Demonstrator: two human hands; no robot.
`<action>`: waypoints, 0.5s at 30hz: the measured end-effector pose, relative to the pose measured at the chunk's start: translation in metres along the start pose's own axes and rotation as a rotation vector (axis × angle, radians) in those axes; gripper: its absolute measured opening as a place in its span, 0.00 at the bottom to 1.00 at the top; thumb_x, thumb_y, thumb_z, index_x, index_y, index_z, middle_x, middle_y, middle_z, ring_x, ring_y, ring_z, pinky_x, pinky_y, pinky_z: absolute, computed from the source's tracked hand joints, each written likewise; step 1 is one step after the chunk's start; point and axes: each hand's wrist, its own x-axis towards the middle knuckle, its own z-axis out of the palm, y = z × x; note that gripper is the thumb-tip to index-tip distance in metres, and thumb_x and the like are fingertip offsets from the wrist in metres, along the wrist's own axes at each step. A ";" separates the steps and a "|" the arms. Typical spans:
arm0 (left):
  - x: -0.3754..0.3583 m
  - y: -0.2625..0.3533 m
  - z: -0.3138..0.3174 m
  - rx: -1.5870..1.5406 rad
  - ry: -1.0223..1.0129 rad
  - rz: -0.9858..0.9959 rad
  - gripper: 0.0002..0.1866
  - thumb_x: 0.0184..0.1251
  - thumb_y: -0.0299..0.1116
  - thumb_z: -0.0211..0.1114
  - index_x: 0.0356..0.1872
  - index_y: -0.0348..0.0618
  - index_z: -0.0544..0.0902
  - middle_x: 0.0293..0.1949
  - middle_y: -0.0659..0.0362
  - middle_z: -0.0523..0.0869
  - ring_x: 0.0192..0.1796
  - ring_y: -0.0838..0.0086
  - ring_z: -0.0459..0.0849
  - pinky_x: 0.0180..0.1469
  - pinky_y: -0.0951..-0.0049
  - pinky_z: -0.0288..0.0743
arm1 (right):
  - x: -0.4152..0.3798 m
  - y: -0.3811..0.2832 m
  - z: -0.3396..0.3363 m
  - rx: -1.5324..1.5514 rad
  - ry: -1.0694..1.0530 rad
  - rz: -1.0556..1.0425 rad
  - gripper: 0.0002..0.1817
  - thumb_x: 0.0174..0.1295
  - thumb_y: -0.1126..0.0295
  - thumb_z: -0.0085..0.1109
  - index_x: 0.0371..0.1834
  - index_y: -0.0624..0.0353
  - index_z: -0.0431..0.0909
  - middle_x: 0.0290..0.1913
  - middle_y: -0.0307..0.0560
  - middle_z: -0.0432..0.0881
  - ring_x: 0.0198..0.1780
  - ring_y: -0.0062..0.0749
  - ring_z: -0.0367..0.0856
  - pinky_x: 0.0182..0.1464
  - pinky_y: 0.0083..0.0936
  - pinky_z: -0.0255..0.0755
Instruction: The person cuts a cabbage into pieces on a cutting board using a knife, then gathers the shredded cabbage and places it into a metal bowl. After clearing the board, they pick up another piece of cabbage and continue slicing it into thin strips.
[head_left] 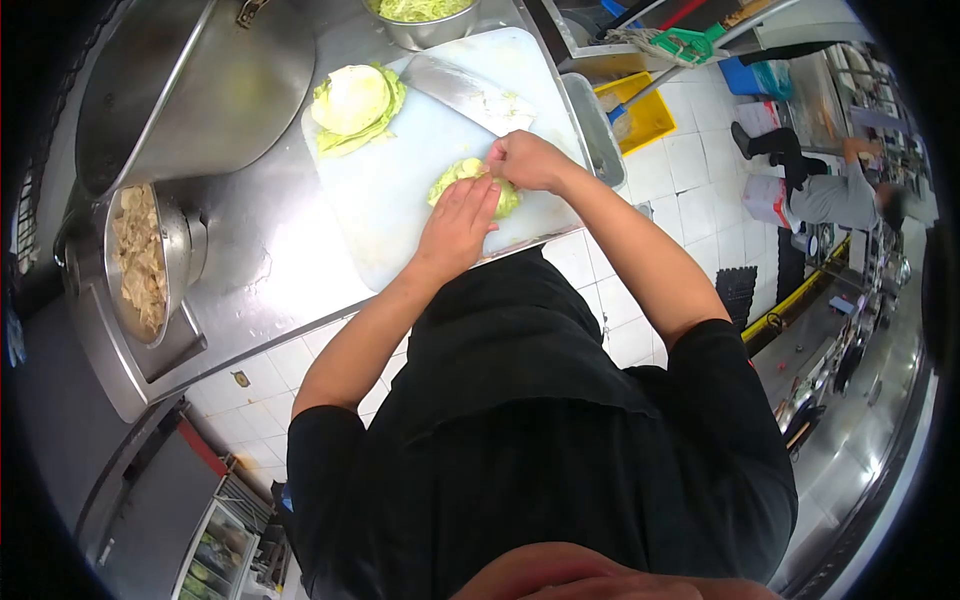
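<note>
A person in a black shirt works a cabbage piece [468, 180] on a white cutting board [400, 200] set on a steel counter [270, 260]. The left hand [458, 225] lies flat, fingers together, pressing down on the piece. The right hand [525, 160] is curled at the piece's far edge, fingertips pinching its leaves. A cleaver [470, 95] lies on the board just beyond the hands, untouched. A halved cabbage [355, 103] sits cut face up at the board's far left corner, well apart from the hands. A steel bowl [422, 20] of shredded cabbage stands past the board. To the left, a pot [150, 260] holds pale cooked food. Across the tiled floor [690, 190], another person [830, 190] bends down near yellow and blue bins.
</note>
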 end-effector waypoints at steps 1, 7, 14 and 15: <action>0.000 0.000 0.002 0.009 0.013 -0.009 0.33 0.53 0.35 0.69 0.61 0.31 0.71 0.59 0.45 0.75 0.61 0.51 0.73 0.62 0.52 0.68 | 0.002 0.002 -0.002 0.125 -0.060 0.021 0.09 0.55 0.71 0.58 0.34 0.62 0.85 0.30 0.51 0.85 0.29 0.34 0.82 0.36 0.30 0.78; 0.005 0.004 0.008 0.147 -0.007 -0.085 0.38 0.50 0.49 0.73 0.60 0.37 0.73 0.56 0.50 0.74 0.56 0.54 0.73 0.59 0.54 0.66 | 0.012 0.001 -0.007 0.196 -0.254 0.067 0.09 0.55 0.72 0.58 0.33 0.66 0.84 0.30 0.47 0.84 0.28 0.28 0.81 0.32 0.25 0.78; 0.020 -0.013 0.014 0.107 0.082 -0.049 0.34 0.49 0.52 0.74 0.52 0.39 0.78 0.48 0.52 0.78 0.50 0.55 0.76 0.52 0.57 0.70 | 0.005 -0.007 -0.012 0.382 -0.248 0.162 0.09 0.62 0.68 0.59 0.33 0.63 0.81 0.30 0.41 0.80 0.30 0.23 0.77 0.31 0.21 0.76; 0.025 -0.015 0.011 0.095 0.121 -0.045 0.31 0.49 0.51 0.74 0.49 0.39 0.78 0.45 0.53 0.79 0.47 0.56 0.77 0.49 0.58 0.70 | 0.003 -0.009 -0.012 0.419 -0.218 0.172 0.10 0.64 0.66 0.59 0.33 0.62 0.80 0.28 0.40 0.79 0.29 0.23 0.77 0.31 0.21 0.75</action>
